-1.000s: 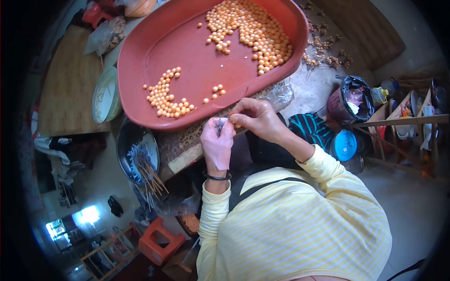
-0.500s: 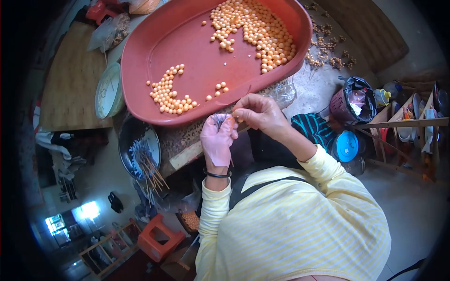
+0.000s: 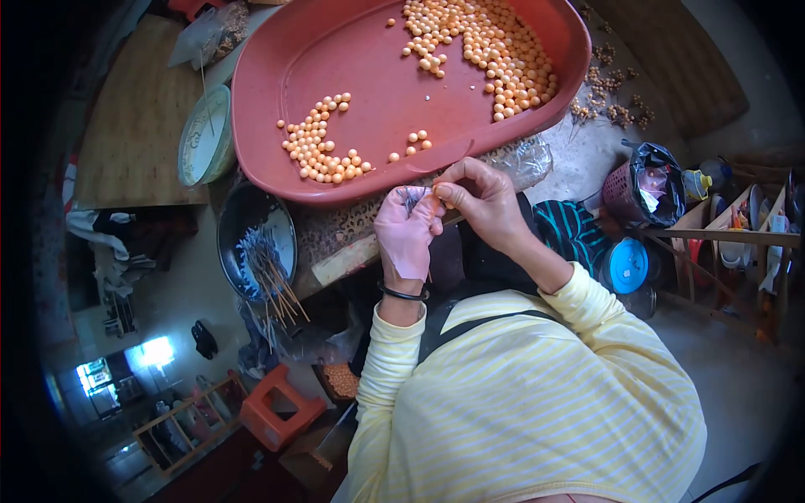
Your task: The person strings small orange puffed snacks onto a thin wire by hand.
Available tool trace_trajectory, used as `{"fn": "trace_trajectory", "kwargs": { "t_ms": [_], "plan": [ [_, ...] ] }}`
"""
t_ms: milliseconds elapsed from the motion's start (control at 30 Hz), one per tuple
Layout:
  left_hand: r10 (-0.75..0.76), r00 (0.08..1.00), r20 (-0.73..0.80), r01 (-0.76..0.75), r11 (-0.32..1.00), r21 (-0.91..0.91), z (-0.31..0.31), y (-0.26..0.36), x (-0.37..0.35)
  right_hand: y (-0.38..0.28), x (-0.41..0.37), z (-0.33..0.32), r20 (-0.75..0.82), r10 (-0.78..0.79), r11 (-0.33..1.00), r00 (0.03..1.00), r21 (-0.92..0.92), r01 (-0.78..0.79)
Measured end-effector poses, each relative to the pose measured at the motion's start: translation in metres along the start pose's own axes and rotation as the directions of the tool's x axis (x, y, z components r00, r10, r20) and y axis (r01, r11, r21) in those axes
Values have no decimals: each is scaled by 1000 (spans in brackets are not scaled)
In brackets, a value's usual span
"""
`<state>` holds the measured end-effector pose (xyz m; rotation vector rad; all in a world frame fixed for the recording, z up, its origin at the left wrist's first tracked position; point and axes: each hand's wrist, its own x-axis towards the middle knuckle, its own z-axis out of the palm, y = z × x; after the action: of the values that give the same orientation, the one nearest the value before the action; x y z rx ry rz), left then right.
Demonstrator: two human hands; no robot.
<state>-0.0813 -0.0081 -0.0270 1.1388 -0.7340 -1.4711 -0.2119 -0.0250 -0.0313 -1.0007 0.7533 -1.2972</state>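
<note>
My left hand (image 3: 404,235), in a thin pink glove, is closed around a bunch of thin dark wires (image 3: 410,198) whose ends stick out above the fingers. My right hand (image 3: 485,205) is bare and pinches thumb and forefinger together right against the left fingertips. Something small and orange shows at that pinch, too small to make out. Just beyond both hands is the near rim of a red plastic tub (image 3: 369,186). Inside it lie a large heap of orange beads (image 3: 516,63) and a smaller curved group of beads (image 3: 314,151).
Left of the tub stand a dark bowl with a bundle of thin sticks (image 3: 272,272) and a pale green basin (image 3: 189,155). Bead clusters (image 3: 608,88) lie at the far right. A lined bin (image 3: 625,197), a blue lid (image 3: 627,264) and an orange stool (image 3: 272,411) are nearby.
The view has shifted, so the tub and its beads appear farther right and higher. Both hands stay together, the right fingers still pinched at the left fingertips.
</note>
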Motion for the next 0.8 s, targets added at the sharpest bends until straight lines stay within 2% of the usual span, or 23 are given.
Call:
{"fn": "trace_trajectory", "kwargs": {
  "t_ms": [200,333,400,433,467,500,567,600,667,700,800],
  "plan": [
    [-15,1000,11,15,1000,3,-5,3,3,8,0,8,-84,-85,986,993,-151,71],
    [-31,999,20,30,999,35,-15,6,6,-1,6,3,29,37,994,999,-108,-34],
    [-32,999,34,31,999,38,-21,5,10,0,13,-6,-19,-14,960,1000,-280,8],
    [-36,999,37,34,998,46,-26,5,13,-2,18,-12,-28,-25,958,999,-288,16],
    [-41,998,37,39,998,53,-28,4,15,-8,25,-22,-35,-230,833,973,-523,178],
    [-46,998,34,44,997,61,-30,3,17,-13,32,-31,12,-418,626,908,-720,298],
    [-44,998,51,42,998,50,-22,4,16,-39,46,-53,71,-556,407,828,-845,346],
    [-40,998,55,37,998,57,-22,4,17,-47,52,-60,73,-560,402,825,-847,347],
    [-34,998,56,30,997,73,-21,3,18,-60,62,-69,171,-618,8,767,-975,224],
    [-32,998,57,28,997,72,-20,3,18,-64,66,-70,172,-619,7,766,-974,224],
    [-27,997,68,21,996,81,-20,2,18,-74,79,-69,219,-395,-278,892,-954,111]
  ]
}}
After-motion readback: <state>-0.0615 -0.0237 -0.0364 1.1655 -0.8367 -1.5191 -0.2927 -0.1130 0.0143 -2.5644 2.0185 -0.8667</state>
